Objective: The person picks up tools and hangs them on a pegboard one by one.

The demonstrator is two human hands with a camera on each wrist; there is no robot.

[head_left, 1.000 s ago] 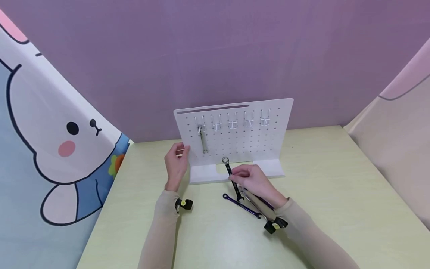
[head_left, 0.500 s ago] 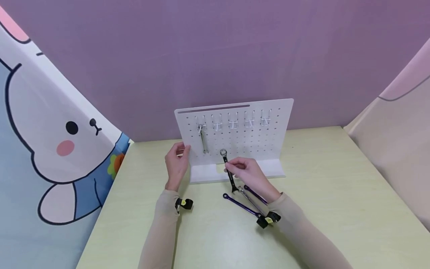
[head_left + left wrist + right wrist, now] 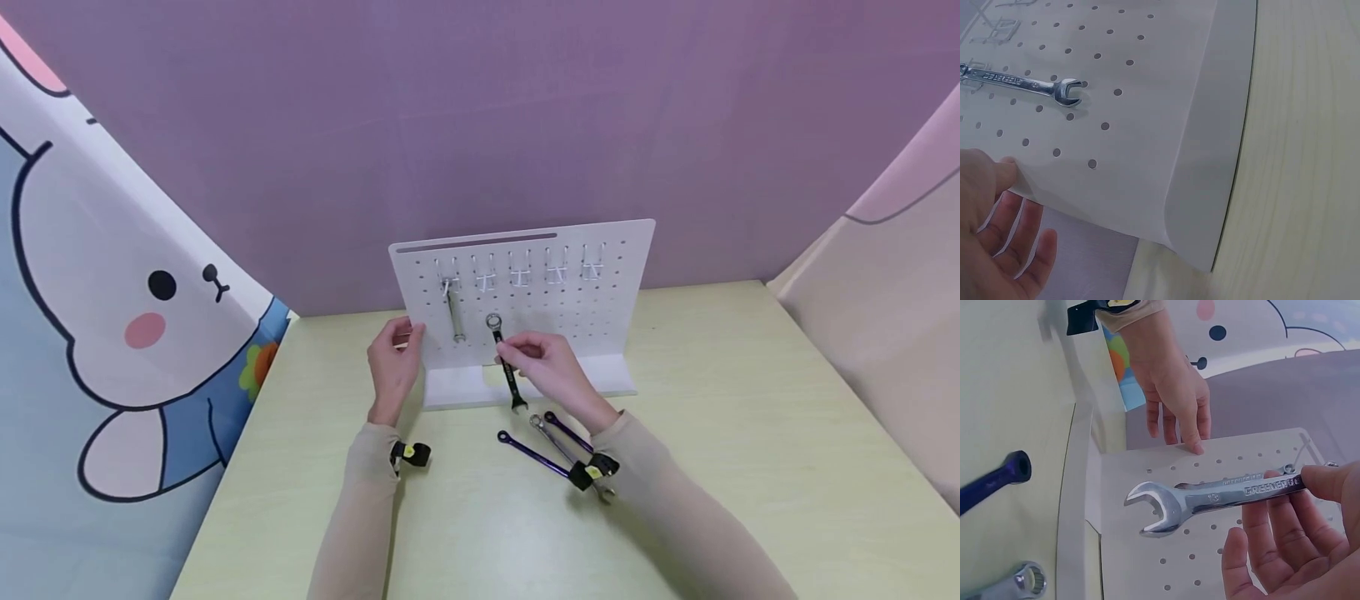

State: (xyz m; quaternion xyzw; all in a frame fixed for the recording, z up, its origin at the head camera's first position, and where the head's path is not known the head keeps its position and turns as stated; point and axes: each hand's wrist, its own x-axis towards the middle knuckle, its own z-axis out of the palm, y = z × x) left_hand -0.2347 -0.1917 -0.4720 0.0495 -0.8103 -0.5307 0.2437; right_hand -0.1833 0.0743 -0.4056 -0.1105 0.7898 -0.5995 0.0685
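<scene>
My right hand (image 3: 551, 367) pinches a combination wrench (image 3: 507, 371) between thumb and fingers, in front of the white pegboard (image 3: 570, 321). Its ring end points up and its open end down. In the right wrist view the shiny wrench (image 3: 1210, 499) shows its open jaw, with the thumb on the shank. At the board's left edge, my left hand (image 3: 395, 362) grips it, thumb in front and fingers behind. A silver wrench (image 3: 454, 317) hangs from the leftmost hook, open end down; the left wrist view shows this wrench (image 3: 1029, 84) too.
More hooks (image 3: 557, 273) run in a row to the right of the hanging wrench. On the table (image 3: 465, 525) lie two purple wrenches, one of them the nearer purple wrench (image 3: 531, 453), and a silver wrench (image 3: 551, 437), partly under my right wrist. A purple curtain (image 3: 480, 125) stands behind.
My right hand has lifted the wrench off the table, up and slightly left toward the pegboard. The left hand stays at the board's edge.
</scene>
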